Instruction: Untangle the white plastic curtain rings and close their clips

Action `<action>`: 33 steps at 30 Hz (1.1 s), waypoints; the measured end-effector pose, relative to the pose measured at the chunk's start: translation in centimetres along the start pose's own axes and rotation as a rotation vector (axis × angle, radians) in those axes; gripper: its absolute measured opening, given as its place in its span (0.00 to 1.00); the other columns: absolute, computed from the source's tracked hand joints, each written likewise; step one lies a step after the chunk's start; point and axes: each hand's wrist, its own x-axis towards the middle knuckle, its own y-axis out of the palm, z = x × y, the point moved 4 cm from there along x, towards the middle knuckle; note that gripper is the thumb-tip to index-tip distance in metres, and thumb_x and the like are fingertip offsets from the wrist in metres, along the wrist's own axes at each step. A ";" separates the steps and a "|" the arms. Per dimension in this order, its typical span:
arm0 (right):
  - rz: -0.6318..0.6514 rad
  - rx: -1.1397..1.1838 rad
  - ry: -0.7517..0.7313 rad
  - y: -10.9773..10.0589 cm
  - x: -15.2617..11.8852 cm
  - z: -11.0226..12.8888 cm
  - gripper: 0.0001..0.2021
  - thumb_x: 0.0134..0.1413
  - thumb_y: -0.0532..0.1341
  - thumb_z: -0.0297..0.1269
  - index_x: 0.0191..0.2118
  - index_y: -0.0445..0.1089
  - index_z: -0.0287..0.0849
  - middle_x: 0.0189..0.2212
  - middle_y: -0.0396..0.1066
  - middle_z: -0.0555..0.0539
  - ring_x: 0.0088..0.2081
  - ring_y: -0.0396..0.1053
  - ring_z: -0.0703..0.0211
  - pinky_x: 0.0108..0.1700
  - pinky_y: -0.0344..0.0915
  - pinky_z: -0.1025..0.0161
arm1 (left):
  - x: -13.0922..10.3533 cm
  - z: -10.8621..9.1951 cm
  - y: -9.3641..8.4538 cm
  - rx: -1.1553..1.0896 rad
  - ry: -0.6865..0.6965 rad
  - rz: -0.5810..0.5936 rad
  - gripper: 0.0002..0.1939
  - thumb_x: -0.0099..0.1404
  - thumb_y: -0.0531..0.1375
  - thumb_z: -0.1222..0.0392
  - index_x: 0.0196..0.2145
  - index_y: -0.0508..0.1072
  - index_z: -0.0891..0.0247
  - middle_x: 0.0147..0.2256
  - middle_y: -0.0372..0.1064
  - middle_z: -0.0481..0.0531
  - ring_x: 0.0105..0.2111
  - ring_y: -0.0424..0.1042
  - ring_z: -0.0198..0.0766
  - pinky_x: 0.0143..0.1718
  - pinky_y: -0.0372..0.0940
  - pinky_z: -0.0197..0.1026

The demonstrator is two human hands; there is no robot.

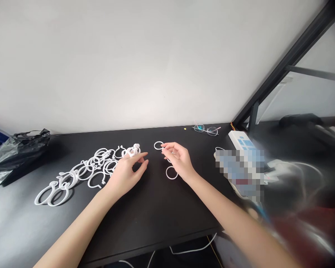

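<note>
My right hand [181,160] is closed in a pinch at the near edge of a thin white ring [155,146]. Just below that hand lies another white ring [166,175] on the black table, and a further one is partly hidden behind the fingers. My left hand [127,172] is open, thumb and forefinger apart with nothing between them. Beside and behind it spreads a heap of white curtain-ring-like hoops with small loops [85,172]. Several of these hoops stand just past the left fingers, and the hand covers part of them.
A pair of glasses [212,127] rests near the wall. At the right are a white power strip [236,138], a blurred-out object [240,175] and cables. A black plastic bag [25,154] lies at the left. The black table's front edge [156,243] runs below my arms.
</note>
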 end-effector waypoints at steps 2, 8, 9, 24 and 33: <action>-0.012 -0.015 0.020 -0.3 0.3 -0.2 0.08 0.53 0.63 0.40 0.32 0.70 0.41 0.43 0.73 0.44 0.38 0.71 0.57 0.37 0.70 0.61 | 0.1 0.5 0.0 0.232 0.070 -0.058 0.23 0.68 0.52 0.53 0.55 0.70 0.65 0.40 0.75 0.58 0.40 0.70 0.49 0.44 0.65 0.50; -0.108 -0.184 -0.022 -2.0 1.2 -0.1 0.03 0.50 0.60 0.32 0.32 0.70 0.41 0.39 0.74 0.45 0.36 0.72 0.58 0.39 0.69 0.60 | 0.5 2.8 0.4 0.640 0.054 -0.001 0.24 0.69 0.50 0.55 0.55 0.68 0.73 0.42 0.73 0.67 0.46 0.70 0.57 0.46 0.65 0.53; -0.118 -0.253 -0.047 -2.3 1.4 -0.1 0.04 0.49 0.59 0.30 0.33 0.71 0.41 0.39 0.74 0.45 0.36 0.71 0.59 0.39 0.69 0.60 | 0.5 2.9 0.4 0.669 0.049 0.005 0.23 0.69 0.50 0.55 0.55 0.69 0.73 0.42 0.73 0.67 0.46 0.70 0.57 0.46 0.65 0.53; 0.104 -0.903 -0.047 -2.9 1.6 -1.3 0.06 0.44 0.60 0.27 0.31 0.68 0.43 0.34 0.69 0.50 0.28 0.63 0.65 0.32 0.59 0.65 | 0.4 1.8 -1.6 0.650 0.052 -0.165 0.14 0.68 0.49 0.60 0.41 0.74 0.64 0.34 0.78 0.56 0.39 0.75 0.50 0.54 0.56 0.54; 0.059 -0.889 0.034 -3.4 1.7 -1.2 0.04 0.41 0.60 0.28 0.28 0.66 0.43 0.28 0.70 0.50 0.28 0.63 0.62 0.29 0.57 0.65 | 0.5 2.0 -3.2 0.600 -0.002 -0.196 0.13 0.68 0.48 0.60 0.45 0.69 0.64 0.27 0.77 0.53 0.28 0.74 0.45 0.51 0.58 0.51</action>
